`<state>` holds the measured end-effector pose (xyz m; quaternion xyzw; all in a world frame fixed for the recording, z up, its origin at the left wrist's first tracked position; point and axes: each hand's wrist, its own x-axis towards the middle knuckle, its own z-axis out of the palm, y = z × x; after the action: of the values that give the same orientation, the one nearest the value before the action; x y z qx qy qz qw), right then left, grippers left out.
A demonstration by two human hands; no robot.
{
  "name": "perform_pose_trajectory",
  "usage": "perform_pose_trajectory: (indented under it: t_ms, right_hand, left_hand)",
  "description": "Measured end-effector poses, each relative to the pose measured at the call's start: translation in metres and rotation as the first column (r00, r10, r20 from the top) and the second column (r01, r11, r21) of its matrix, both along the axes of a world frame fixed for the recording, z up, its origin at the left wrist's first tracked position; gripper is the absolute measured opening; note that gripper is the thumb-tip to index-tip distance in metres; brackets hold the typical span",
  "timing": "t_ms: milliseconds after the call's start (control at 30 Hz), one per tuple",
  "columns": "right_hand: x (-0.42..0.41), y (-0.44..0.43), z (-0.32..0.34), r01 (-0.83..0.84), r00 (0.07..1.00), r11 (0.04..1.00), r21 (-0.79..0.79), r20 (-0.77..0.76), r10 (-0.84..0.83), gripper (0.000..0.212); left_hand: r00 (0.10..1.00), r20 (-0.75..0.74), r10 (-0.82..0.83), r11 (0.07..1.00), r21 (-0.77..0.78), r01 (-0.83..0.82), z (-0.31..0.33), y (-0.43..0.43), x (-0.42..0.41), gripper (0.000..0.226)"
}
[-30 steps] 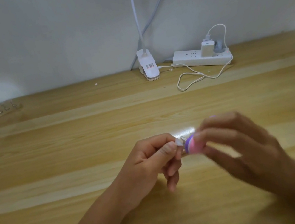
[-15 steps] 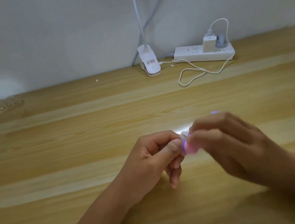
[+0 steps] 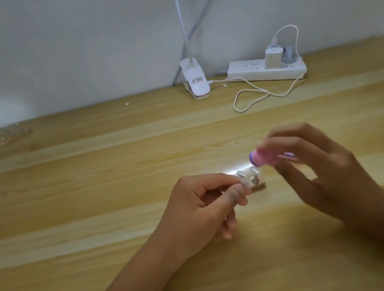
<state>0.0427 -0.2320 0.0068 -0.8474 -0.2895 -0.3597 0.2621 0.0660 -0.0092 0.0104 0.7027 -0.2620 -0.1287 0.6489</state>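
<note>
On my feed the left hand (image 3: 197, 211) pinches a small clear plastic piece (image 3: 251, 179) with silvery bits, mid-scene over the tabletop (image 3: 91, 188). The right hand (image 3: 318, 169) curls its fingers round a blurry pink tube (image 3: 262, 157) with a purple end, just right of it.

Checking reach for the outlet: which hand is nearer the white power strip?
Right. The right hand, holding a pink cylinder, lies straight in front of the power strip; the left hand, pinching a clear packet, is farther left and nearer the person.
</note>
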Motion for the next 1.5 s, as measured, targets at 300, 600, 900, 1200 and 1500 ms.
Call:
perform_pose_trajectory:
  t_ms: [300, 600, 900, 1200, 1500]
  right_hand:
    - [0.002, -0.004, 0.0, 0.021, 1.0, 0.999, -0.048, -0.009, -0.021, 0.023]
    - [0.001, 0.0, -0.001, 0.003, 1.0, 0.999, -0.052, 0.009, -0.003, 0.022]
    - [0.001, 0.003, -0.003, -0.023, 0.999, 0.999, -0.048, -0.031, 0.022, 0.021]
    - [-0.002, 0.009, -0.006, -0.069, 0.998, 0.994, -0.089, 0.001, 0.069, 0.022]
    - [-0.011, 0.021, -0.005, -0.188, 0.982, 0.981, -0.044, -0.011, 0.187, 0.025]
  left_hand:
    - [0.996, 0.004, 0.085, 0.996, 0.007, -0.085, -0.005, -0.002, 0.001, 0.013]
    - [0.993, -0.021, 0.112, 0.991, -0.077, -0.114, -0.001, -0.002, 0.001, 0.012]
    - [0.996, -0.038, 0.082, 0.993, -0.077, -0.085, 0.0, -0.001, 0.0, 0.018]
    - [0.998, -0.047, -0.031, 0.999, -0.037, 0.029, 0.006, 0.003, 0.0, 0.019]
    - [0.932, -0.239, -0.272, 0.959, -0.15, 0.241, 0.009, 0.004, 0.002, 0.023]
